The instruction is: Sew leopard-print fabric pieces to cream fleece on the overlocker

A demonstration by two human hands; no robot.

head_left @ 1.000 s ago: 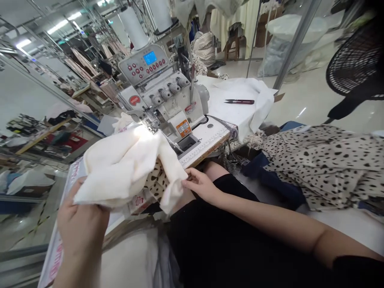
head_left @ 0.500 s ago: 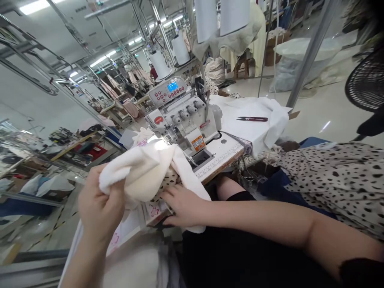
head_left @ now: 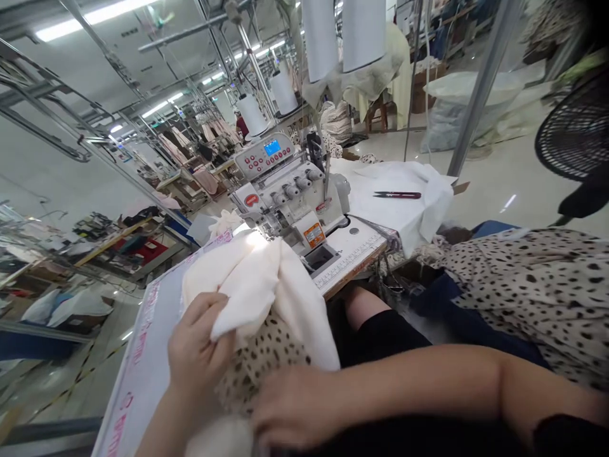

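Note:
My left hand (head_left: 202, 346) pinches the edge of a white fleece fabric piece (head_left: 250, 285), left of the sewing machine. This cloth runs up to the needle area of the overlock machine (head_left: 290, 190), under its bright lamp. Beneath the fleece a beige fabric with black spots (head_left: 271, 343) shows. My right hand (head_left: 297, 403), smeared by motion, is closed at the lower end of the spotted fabric, close to my lap. Its fingertips are partly hidden.
Dark red thread snips (head_left: 397, 195) lie on white cloth (head_left: 413, 216) right of the machine. More spotted fabric (head_left: 533, 279) is heaped at the right. A black fan (head_left: 575, 133) stands beyond it. White thread cones (head_left: 364, 35) stand above the machine.
My left hand has moved right and down with the fleece. My right hand has moved down toward my lap, and more spotted fabric shows between the hands.

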